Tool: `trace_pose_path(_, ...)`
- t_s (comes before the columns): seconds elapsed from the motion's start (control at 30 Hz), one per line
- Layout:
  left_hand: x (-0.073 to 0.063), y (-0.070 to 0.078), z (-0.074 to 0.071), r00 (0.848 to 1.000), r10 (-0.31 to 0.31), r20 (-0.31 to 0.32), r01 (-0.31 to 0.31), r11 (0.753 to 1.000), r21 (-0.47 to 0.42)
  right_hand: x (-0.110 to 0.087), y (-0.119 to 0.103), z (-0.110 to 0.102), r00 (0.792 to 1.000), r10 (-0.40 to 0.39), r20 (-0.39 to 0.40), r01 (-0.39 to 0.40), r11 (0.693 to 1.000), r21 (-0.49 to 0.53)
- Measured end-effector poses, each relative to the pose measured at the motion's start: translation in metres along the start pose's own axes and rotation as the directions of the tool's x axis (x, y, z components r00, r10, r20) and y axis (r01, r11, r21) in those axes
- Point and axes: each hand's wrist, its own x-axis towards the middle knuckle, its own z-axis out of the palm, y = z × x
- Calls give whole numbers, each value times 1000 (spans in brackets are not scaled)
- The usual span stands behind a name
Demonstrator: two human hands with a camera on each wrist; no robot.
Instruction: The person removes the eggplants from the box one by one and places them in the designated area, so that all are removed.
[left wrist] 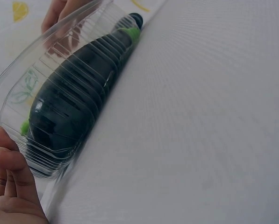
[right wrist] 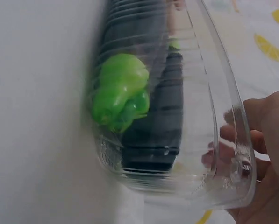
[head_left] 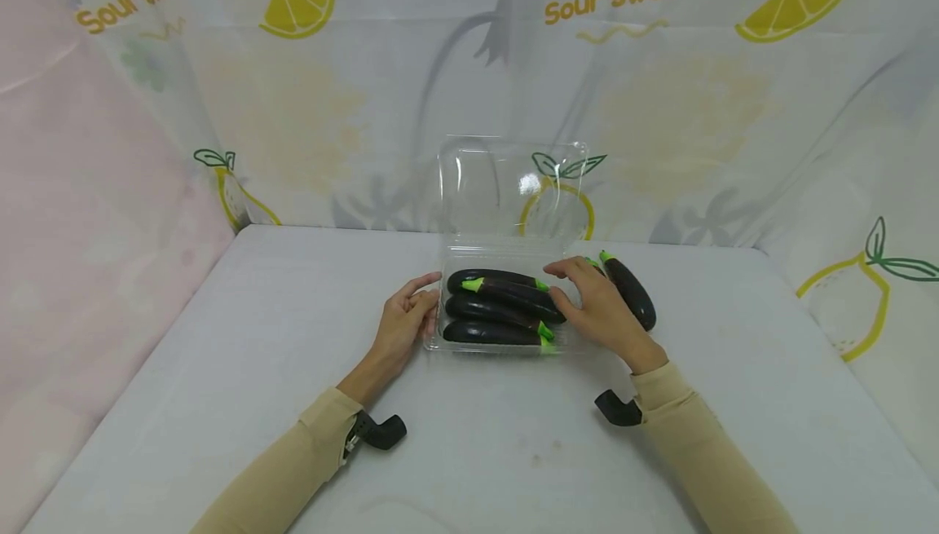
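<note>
Left hand (head_left: 407,318): at the left end of the clear box (head_left: 484,350), fingers bent close by its wall; whether they pinch it or merely rest against it cannot be told. Right hand (head_left: 605,310): over the right end, thumb and forefinger apart, nothing seen in its grasp; the thumb is just beside the tip of the uppermost eggplant (head_left: 513,295). The hands are well apart, one at each end.

Step in hand, as judged: loading the box, with the uppermost eggplant apparently being settled. The next move would call for the right hand to lift clear and reach to its right for another, the left steadying the box.

Count, eggplants: four visible in the box, three lying side by side with stems to the right, the fourth on top with its stem to the left. Outside, right of the box, one lies on the desk (head_left: 293,338); a green stem (head_left: 592,263) beside it indicates a second, mostly hidden by the right hand. Six noted.

Count, other: one box, its single lid (head_left: 484,191) raised at the back; one printed cloth (head_left: 396,94) behind.
</note>
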Motion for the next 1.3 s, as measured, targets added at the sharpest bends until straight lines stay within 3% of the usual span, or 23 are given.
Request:
trace_pose_path(0.13, 0, 0, 0, 1000, 2, -1, -2, 1000, -1, 0, -7, 8, 999, -39, 36, 40, 999, -9)
trace_pose_path(0.4, 1, 0, 1, 1000, 1, -6, -1, 1000, 8, -3, -12, 19, 996, -8, 93, 17, 996, -91)
trace_pose_path(1.07, -1, 2, 2, 1000, -13, 13, 13, 1000, 9, -5, -16, 19, 989, 47, 143, -25, 988, -153)
trace_pose_path(1.3, 0, -1, 1, 1000, 8, 8, -8, 1000, 5, -4, -16, 20, 987, 58, 149, -34, 987, -157)
